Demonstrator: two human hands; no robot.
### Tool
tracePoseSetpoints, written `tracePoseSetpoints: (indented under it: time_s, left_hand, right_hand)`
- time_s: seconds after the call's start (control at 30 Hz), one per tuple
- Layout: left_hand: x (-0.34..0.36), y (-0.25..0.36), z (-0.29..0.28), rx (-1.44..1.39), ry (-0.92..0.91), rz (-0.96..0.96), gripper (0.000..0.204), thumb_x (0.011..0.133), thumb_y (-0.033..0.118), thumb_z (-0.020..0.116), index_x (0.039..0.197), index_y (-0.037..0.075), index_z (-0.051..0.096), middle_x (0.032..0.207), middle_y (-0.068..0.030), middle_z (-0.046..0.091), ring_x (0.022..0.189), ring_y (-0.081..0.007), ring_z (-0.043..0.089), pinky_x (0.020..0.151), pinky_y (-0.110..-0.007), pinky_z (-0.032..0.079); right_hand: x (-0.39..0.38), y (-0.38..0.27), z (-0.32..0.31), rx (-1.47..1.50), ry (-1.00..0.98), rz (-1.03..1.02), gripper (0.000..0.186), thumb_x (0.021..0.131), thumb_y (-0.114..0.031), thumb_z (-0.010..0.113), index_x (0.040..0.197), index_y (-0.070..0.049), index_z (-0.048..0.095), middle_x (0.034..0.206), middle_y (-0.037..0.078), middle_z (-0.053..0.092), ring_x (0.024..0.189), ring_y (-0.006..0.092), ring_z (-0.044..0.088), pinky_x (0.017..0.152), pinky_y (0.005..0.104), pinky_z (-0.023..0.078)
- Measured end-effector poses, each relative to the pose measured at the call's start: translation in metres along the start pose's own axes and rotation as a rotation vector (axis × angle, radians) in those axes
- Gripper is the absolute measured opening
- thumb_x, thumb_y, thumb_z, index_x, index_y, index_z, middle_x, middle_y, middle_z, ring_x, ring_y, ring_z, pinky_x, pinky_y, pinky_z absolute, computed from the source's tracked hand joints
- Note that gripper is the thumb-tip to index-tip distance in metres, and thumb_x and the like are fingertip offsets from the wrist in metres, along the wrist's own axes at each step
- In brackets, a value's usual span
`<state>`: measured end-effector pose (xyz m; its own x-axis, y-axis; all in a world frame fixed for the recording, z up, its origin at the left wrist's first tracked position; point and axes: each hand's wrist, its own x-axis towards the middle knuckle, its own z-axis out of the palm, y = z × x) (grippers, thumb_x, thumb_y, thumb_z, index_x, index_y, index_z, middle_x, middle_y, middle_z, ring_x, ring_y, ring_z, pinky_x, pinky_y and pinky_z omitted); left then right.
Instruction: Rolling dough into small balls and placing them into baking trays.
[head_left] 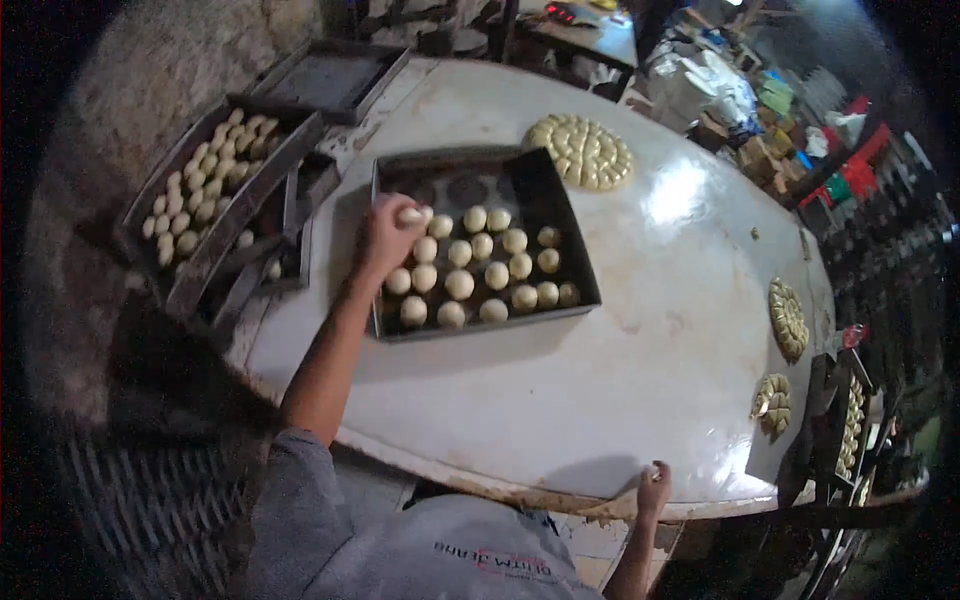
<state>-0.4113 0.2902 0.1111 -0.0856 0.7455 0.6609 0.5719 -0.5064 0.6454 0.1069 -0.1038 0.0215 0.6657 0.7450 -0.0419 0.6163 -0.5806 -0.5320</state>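
Head view, tray: held dough balls.
Left hand: gripped one ball.
Right hand: we couldn't tell its grip.

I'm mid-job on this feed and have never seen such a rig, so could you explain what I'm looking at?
There's no machine here: these are a person's bare hands. The one picture comes from a wide camera on their head, looking down, so straight edges bend toward its rim.

On the white table sits a dark tray with rows of dough balls. Beyond its far right corner lies a scored dough round; two more are at the table's right. Another tray of balls stands at the left.

The left hand holds a ball at the dark tray's left side. The right hand is near the table's front edge, its fingers curled; whether it holds anything is unclear.
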Motion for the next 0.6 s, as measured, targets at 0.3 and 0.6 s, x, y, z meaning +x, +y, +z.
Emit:
tracePoseSetpoints:
  time_s: [0.3, 0.6]
  left_hand:
    - [-0.009, -0.060, 0.018, 0.256, -0.186, -0.123, 0.047, 0.080, 0.014, 0.068, 0.122, 0.000, 0.053, 0.122, -0.0202, 0.055, 0.111, -0.0314, 0.054, 0.096, -0.041, 0.043]
    - [-0.207, 0.087, -0.125, -0.802, -0.934, -0.820, 0.043, 0.091, 0.025, 0.063, 0.126, 0.001, 0.054, 0.123, -0.0106, 0.060, 0.118, -0.0186, 0.053, 0.103, -0.034, 0.041]
  right_hand:
    - [-0.031, -0.202, -0.009, 1.059, -0.503, 0.095, 0.052, 0.087, -0.015, 0.064, 0.131, 0.005, 0.045, 0.108, 0.014, 0.061, 0.097, 0.0230, 0.062, 0.080, 0.0335, 0.054]
    - [0.001, -0.508, 0.020, 1.108, -0.518, -0.797, 0.044, 0.088, -0.015, 0.065, 0.126, 0.002, 0.049, 0.120, 0.014, 0.057, 0.113, 0.0218, 0.054, 0.095, 0.0349, 0.045]
